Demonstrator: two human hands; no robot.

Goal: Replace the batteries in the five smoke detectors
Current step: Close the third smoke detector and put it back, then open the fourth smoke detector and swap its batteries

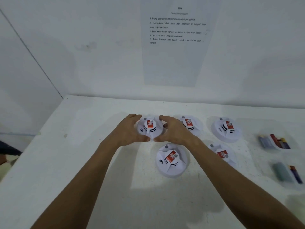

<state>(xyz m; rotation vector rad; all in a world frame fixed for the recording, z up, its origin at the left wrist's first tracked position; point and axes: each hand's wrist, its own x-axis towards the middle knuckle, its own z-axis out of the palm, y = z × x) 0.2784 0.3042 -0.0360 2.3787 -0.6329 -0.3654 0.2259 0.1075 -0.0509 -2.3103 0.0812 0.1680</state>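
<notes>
Here, hands: left hand (130, 129) and right hand (173, 129) grip the far-left detector (149, 128), fingers curled round its rim.
Detector: on the table (82, 146), back row.
Others: four detectors nearby.

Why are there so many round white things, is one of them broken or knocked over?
Nothing looks broken or tipped. All five smoke detectors sit flat on the table, lids on. The left hand and right hand grip the far-left one.
</notes>
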